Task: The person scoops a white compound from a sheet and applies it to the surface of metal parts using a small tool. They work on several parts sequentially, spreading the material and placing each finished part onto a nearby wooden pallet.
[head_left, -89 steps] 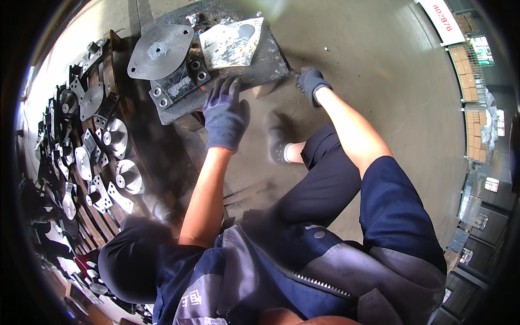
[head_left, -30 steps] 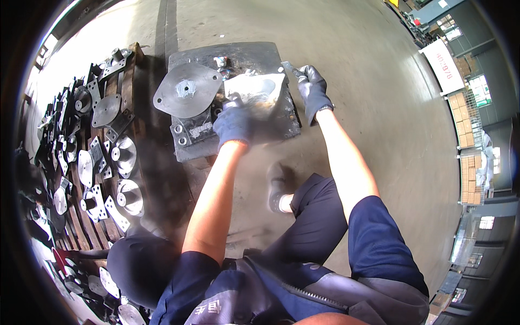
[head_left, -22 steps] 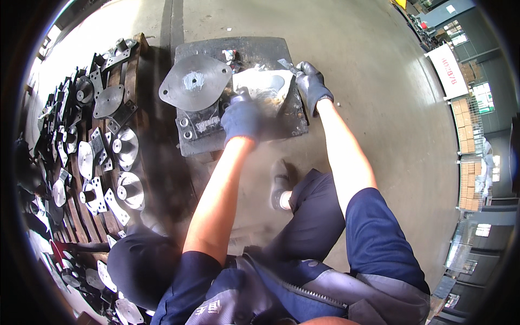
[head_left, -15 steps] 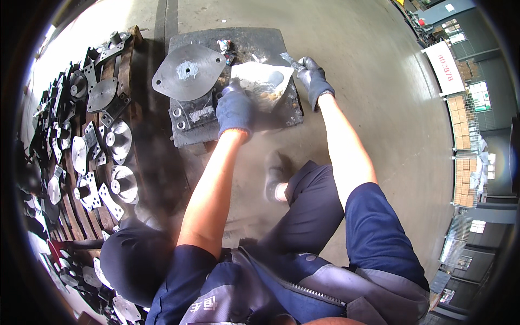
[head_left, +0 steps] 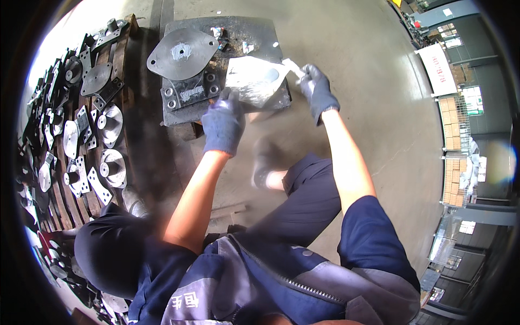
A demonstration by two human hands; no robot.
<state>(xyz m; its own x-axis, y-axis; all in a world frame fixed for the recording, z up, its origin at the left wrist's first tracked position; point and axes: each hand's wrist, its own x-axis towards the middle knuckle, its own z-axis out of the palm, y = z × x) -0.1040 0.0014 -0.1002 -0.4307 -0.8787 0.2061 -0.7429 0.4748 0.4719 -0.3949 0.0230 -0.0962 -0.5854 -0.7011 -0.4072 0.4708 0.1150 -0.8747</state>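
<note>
My left hand (head_left: 223, 120), in a dark blue knitted glove, is closed on the near left edge of a white, angular sheet (head_left: 252, 89) smeared with whitish paste and bearing a rounded grey patch. Off the sheet's far right corner, my gloved right hand (head_left: 318, 89) pinches a small flat spatula (head_left: 293, 67), its blade pale with paste. Left of the sheet lies a dark grey oval flange plate (head_left: 200, 60), with a pale smear around its central hole. It rests on a dark block (head_left: 187, 92) with several bolt holes, standing on a black worktop (head_left: 238, 28).
Small crumpled tubes (head_left: 218, 33) and white scraps (head_left: 247, 47) lie on the worktop's far side. Along the left, a wooden pallet (head_left: 116, 70) carries many metal plates and flanged hubs (head_left: 112, 168). Wire cages with cartons (head_left: 454, 173) stand far right.
The spatula's blade now carries more white paste and sits closer to the sheet's corner. The sheet is tilted differently, its smeared face brighter. The whole view has shifted slightly.
</note>
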